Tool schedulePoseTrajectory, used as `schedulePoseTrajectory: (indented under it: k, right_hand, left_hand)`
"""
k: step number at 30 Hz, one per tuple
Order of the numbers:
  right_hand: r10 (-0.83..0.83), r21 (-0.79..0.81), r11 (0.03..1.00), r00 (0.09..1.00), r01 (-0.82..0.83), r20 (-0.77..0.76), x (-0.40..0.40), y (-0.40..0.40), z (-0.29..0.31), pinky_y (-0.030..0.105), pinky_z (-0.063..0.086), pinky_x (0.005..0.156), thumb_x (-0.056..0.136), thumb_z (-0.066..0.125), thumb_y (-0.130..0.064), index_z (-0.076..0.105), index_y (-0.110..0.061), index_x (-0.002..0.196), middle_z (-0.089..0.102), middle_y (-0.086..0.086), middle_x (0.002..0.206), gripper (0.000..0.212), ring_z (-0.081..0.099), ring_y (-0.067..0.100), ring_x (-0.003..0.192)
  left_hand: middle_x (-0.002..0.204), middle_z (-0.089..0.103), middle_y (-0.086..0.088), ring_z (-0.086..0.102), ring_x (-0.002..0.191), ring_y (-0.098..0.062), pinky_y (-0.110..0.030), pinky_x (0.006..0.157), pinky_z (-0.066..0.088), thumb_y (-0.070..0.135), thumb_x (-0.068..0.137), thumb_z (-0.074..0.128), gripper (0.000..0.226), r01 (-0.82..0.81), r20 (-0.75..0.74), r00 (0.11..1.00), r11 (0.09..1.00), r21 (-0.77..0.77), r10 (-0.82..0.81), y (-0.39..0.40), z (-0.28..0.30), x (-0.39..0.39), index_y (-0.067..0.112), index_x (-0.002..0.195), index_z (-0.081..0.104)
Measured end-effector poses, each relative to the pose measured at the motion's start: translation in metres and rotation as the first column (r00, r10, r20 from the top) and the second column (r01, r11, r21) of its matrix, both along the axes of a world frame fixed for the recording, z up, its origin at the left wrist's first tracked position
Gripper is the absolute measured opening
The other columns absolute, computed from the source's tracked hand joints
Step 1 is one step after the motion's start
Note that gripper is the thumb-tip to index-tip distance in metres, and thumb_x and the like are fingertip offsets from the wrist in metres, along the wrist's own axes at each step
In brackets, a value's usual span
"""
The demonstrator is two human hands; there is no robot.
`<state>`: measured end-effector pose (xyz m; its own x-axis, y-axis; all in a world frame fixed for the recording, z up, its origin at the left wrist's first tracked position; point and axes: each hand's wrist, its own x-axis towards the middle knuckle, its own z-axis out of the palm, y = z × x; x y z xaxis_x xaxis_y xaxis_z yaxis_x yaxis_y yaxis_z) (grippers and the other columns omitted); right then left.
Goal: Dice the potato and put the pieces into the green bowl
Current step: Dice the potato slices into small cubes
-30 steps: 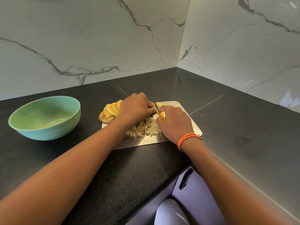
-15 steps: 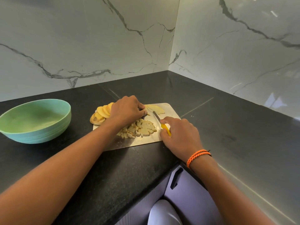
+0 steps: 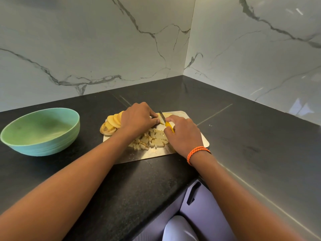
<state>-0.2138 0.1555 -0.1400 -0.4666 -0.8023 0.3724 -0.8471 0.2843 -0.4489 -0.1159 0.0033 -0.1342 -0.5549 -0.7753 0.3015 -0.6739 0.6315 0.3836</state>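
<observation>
Many pale, blocky dice (image 3: 152, 139) heap on a metal board (image 3: 199, 136), between both hands. Left hand (image 3: 137, 117) curls onto a slice (image 3: 160, 119); round slices (image 3: 112, 121) fan at its 9 o'clock. Right hand (image 3: 184, 134) grips a yellow-handled knife (image 3: 166, 121). Green bowl (image 3: 40, 131) sits at 9 o'clock on the black speckled counter (image 3: 243, 136), marble walls (image 3: 86, 49) behind.

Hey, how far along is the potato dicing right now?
Partly done. A pile of diced pieces lies on the cutting board. The left hand holds a slice while the right hand cuts with the knife. Uncut slices remain, and the green bowl looks empty.
</observation>
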Motion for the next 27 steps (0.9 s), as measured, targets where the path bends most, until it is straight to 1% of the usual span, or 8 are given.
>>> schedulePoseTrajectory:
  k: [3, 7, 13, 17, 19, 22, 24, 27]
  right_hand:
    - [0.002, -0.007, 1.000, 1.000, -0.002, -0.015, -0.001, -0.007, -0.001, 0.037, 0.055, 0.082, 0.096, 0.055, -0.036, 0.065, -0.031, 0.131, 0.071, 0.004, 0.107, 0.037, 0.064, 0.022, 0.094]
    - [0.011, -0.005, 1.000, 0.999, -0.012, -0.048, -0.002, -0.012, -0.004, 0.039, 0.057, 0.083, 0.098, 0.054, -0.038, 0.064, -0.031, 0.133, 0.072, 0.004, 0.108, 0.037, 0.065, 0.020, 0.088]
    - [0.004, -0.027, 1.000, 0.994, -0.007, -0.111, -0.001, -0.010, -0.005, 0.038, 0.053, 0.082, 0.100, 0.050, -0.036, 0.062, -0.030, 0.136, 0.071, 0.005, 0.111, 0.038, 0.064, 0.024, 0.096]
    - [0.033, 0.043, 0.999, 0.991, -0.027, -0.129, -0.003, -0.014, -0.005, 0.037, 0.051, 0.085, 0.101, 0.050, -0.038, 0.063, -0.031, 0.135, 0.069, 0.003, 0.119, 0.037, 0.063, 0.024, 0.104]
    - [0.045, 0.069, 0.997, 0.993, -0.037, -0.109, -0.005, -0.014, -0.003, 0.037, 0.050, 0.086, 0.100, 0.050, -0.037, 0.063, -0.031, 0.134, 0.068, 0.003, 0.121, 0.037, 0.062, 0.024, 0.106]
    - [0.057, 0.082, 0.995, 0.995, -0.051, -0.079, -0.004, -0.005, -0.003, 0.037, 0.051, 0.085, 0.099, 0.051, -0.037, 0.062, -0.031, 0.134, 0.067, 0.003, 0.120, 0.037, 0.061, 0.023, 0.103]
    - [0.069, 0.086, 0.994, 0.996, -0.064, -0.057, -0.003, 0.007, -0.004, 0.037, 0.050, 0.084, 0.098, 0.052, -0.037, 0.062, -0.032, 0.133, 0.068, 0.002, 0.118, 0.037, 0.061, 0.022, 0.101]
    - [0.080, 0.106, 0.992, 0.995, -0.072, -0.067, 0.000, 0.031, -0.003, 0.036, 0.051, 0.080, 0.098, 0.052, -0.038, 0.062, -0.033, 0.134, 0.069, -0.001, 0.108, 0.037, 0.060, 0.018, 0.093]
  left_hand:
    - [0.089, 0.077, 0.015, 0.063, 0.072, -0.009, -0.025, 0.056, 0.046, 0.053, 0.090, 0.078, 0.027, -0.005, -0.008, 1.000, 1.000, -0.014, 0.005, 0.001, -0.001, -0.001, 0.037, 0.111, 0.082]
    - [0.086, 0.076, 0.016, 0.062, 0.070, -0.008, -0.024, 0.053, 0.041, 0.053, 0.090, 0.078, 0.026, 0.002, -0.015, 1.000, 1.000, -0.017, -0.002, 0.000, -0.002, -0.001, 0.037, 0.111, 0.082]
    - [0.088, 0.076, 0.018, 0.060, 0.067, -0.007, -0.022, 0.052, 0.038, 0.050, 0.092, 0.078, 0.025, 0.002, -0.022, 1.000, 1.000, -0.016, -0.002, 0.001, -0.002, -0.002, 0.035, 0.112, 0.082]
    - [0.090, 0.076, 0.018, 0.059, 0.067, -0.006, -0.022, 0.052, 0.038, 0.050, 0.091, 0.078, 0.025, -0.003, -0.023, 1.000, 1.000, -0.020, 0.003, 0.002, -0.002, -0.002, 0.034, 0.110, 0.082]
    - [0.091, 0.078, 0.017, 0.060, 0.068, -0.006, -0.023, 0.052, 0.040, 0.050, 0.090, 0.079, 0.023, -0.013, -0.025, 1.000, 1.000, -0.015, 0.013, 0.002, -0.001, -0.003, 0.034, 0.106, 0.083]
    - [0.092, 0.079, 0.018, 0.062, 0.070, -0.006, -0.023, 0.053, 0.042, 0.047, 0.090, 0.079, 0.021, -0.024, -0.014, 1.000, 1.000, 0.008, 0.024, 0.001, 0.001, -0.003, 0.033, 0.105, 0.084]
    - [0.093, 0.078, 0.018, 0.061, 0.070, -0.007, -0.023, 0.053, 0.039, 0.046, 0.091, 0.079, 0.021, -0.029, -0.007, 1.000, 0.999, 0.017, 0.029, 0.003, 0.002, -0.004, 0.032, 0.106, 0.084]
    - [0.095, 0.078, 0.016, 0.060, 0.069, -0.008, -0.022, 0.052, 0.037, 0.046, 0.092, 0.078, 0.025, -0.030, -0.003, 1.000, 0.999, 0.013, 0.030, 0.005, 0.003, -0.003, 0.030, 0.111, 0.083]
